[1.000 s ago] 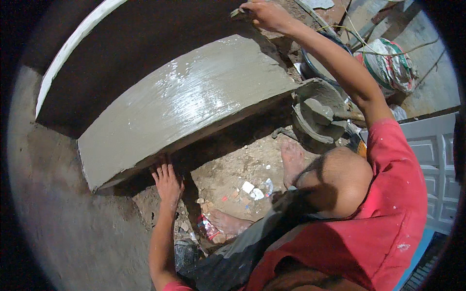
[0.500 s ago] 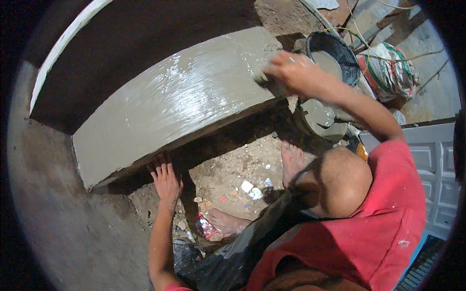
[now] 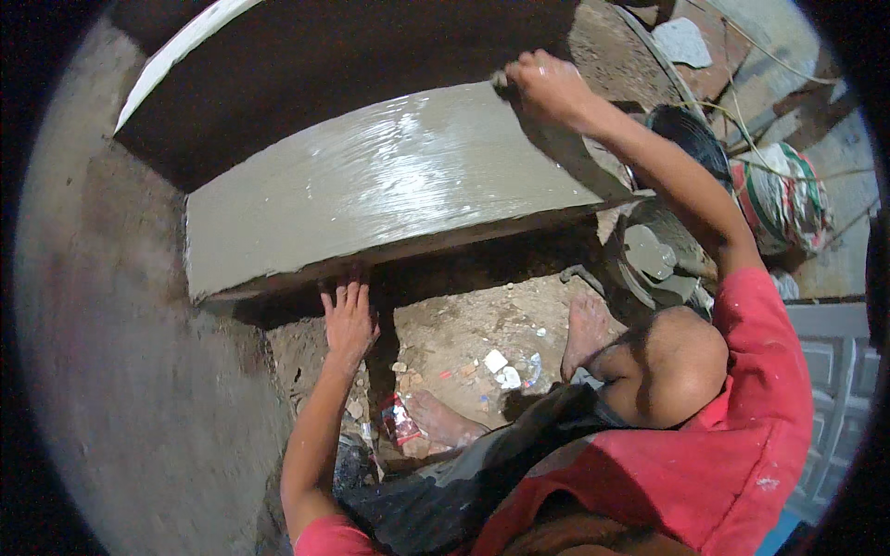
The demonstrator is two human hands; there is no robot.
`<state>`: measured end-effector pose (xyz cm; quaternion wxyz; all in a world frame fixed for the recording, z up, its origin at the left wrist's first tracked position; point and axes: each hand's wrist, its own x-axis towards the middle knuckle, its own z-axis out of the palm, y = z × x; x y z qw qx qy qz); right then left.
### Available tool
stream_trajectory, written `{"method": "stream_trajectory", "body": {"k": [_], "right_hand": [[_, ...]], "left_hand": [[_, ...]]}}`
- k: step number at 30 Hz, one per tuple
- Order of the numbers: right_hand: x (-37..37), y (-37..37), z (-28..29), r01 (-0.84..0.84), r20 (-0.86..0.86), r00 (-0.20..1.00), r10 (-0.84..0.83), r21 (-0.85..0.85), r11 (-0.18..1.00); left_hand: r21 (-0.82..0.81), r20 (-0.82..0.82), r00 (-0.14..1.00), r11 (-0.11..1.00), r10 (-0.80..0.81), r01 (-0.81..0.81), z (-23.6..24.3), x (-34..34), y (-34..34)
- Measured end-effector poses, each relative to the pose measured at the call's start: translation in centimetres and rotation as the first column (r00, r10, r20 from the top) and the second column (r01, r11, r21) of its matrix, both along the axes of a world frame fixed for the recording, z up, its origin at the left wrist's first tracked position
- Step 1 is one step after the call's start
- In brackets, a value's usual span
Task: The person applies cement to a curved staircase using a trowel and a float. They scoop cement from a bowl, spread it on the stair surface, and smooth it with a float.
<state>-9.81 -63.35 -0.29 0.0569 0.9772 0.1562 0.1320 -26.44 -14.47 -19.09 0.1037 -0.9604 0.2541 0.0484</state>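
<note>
A wet grey cement slab point(image 3: 371, 185), glossy and finely streaked, stretches across the space ahead of me. At the far edge of its right end is my right hand point(image 3: 550, 88), closed around a small dark grey thing point(image 3: 502, 80) pressed to the surface. My fingers hide most of that thing, so its kind is unclear. Below the slab's front edge, my left hand point(image 3: 350, 322) rests with fingers spread and pointing up toward the underside. Nothing shows in it, and its fingertips are in shadow.
To the right stand a black bucket point(image 3: 684, 139), a container of wet cement with a trowel-like tool point(image 3: 653, 255), and a red, white and green sack point(image 3: 783, 199). A grey wall point(image 3: 111, 324) rises on the left. Rubble and scraps point(image 3: 496, 360) litter the ground by my feet.
My right hand has moved from the slab's right end to its far edge, still gripping the small thing. The left hand stays under the front edge. The whole view has shifted slightly.
</note>
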Motion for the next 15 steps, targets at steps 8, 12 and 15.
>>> {"method": "stream_trajectory", "body": {"k": [8, 12, 15], "right_hand": [[-4.4, 6.5, 5.0, -0.326, 0.090, 0.945, 0.315, 0.327, 0.887], [-7.2, 2.6, 8.4, -0.292, 0.246, 0.950, 0.192, 0.476, 0.830], [-13.9, -4.0, 8.8, -0.027, 0.167, 0.984, -0.067, 0.506, 0.862]], "left_hand": [[-0.020, -0.032, 0.999, 1.000, 0.017, -0.018, 0.2, 0.4, -0.8], [-0.064, -0.004, 1.000, 0.998, 0.016, -0.017, -0.4, 0.2, -0.2], [-0.060, 0.006, 1.000, 0.998, 0.017, -0.017, -0.9, 0.2, 0.2]]}}
